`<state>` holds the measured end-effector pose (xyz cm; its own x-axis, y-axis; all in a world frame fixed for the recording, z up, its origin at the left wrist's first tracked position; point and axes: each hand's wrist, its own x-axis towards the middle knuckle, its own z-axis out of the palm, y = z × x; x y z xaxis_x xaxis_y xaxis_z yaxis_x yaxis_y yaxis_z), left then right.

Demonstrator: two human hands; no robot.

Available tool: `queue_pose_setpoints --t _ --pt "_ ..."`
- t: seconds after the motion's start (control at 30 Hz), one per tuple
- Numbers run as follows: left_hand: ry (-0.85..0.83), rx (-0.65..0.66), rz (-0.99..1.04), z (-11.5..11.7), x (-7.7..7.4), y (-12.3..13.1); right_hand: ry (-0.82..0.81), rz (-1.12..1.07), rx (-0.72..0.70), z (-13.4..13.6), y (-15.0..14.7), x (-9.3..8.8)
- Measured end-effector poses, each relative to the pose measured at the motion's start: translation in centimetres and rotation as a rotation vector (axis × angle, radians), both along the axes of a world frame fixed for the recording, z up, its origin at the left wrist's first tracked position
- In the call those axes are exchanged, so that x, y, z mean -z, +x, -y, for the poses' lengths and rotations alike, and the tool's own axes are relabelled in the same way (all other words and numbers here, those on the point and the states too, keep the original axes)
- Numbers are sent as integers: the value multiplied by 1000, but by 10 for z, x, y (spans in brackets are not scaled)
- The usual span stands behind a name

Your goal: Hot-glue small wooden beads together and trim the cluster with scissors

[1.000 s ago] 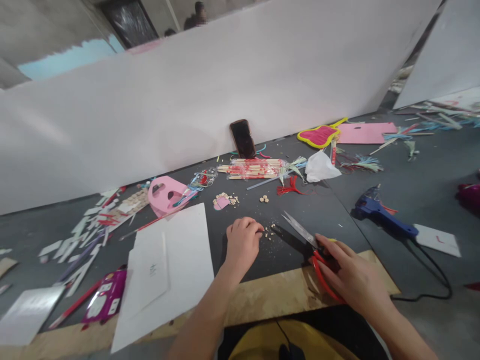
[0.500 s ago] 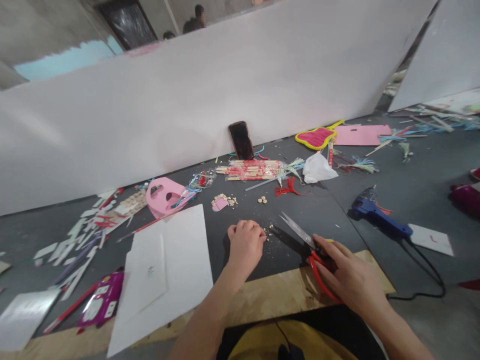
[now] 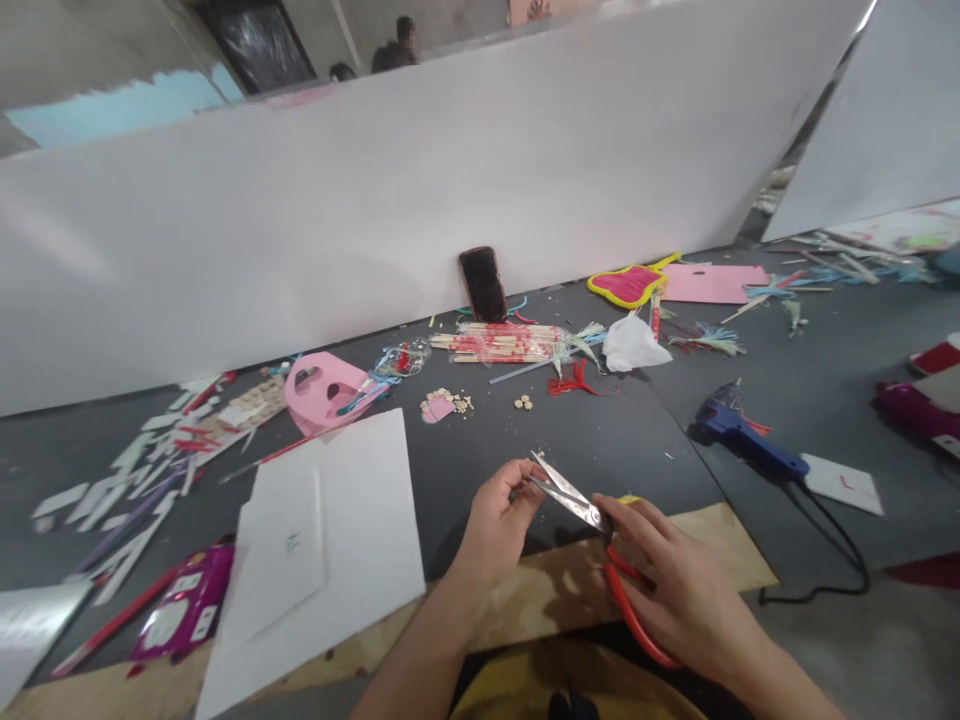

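Observation:
My right hand [image 3: 667, 575] grips a pair of scissors [image 3: 574, 502] with red handles, and the blades are spread a little. Their tips reach the fingertips of my left hand [image 3: 499, 520]. Thumb and forefinger of that hand are pinched together; what sits between them is too small to make out. Beyond the hands, a few small pale pieces [image 3: 523, 402] rest on the dark table. More pale bits [image 3: 465, 402] lie around a small pink piece [image 3: 438, 408].
A blue glue gun [image 3: 750, 430] with a black cord lies at right. White sheets [image 3: 367, 530] and a purple pouch [image 3: 187, 605] are at left. Bundled sticks [image 3: 502, 342] in plastic and a phone [image 3: 483, 284] stand before the white partition [image 3: 375, 210].
My left hand has lifted off the table and turned into a pinch. The scissors have moved left to its fingertips, and their blades have opened.

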<state>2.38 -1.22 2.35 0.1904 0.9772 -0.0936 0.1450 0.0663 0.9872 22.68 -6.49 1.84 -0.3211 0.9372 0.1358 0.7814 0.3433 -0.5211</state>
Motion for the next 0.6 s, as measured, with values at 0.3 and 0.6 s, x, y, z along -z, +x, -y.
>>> queue_pose_setpoints --t 0.3,0.6 --pt "158 10 -63 3 5 -10 -51 -63 -3 3 -7 -3" --pt "246 -36 -83 6 9 -13 -1 -37 -13 5 -8 -1"
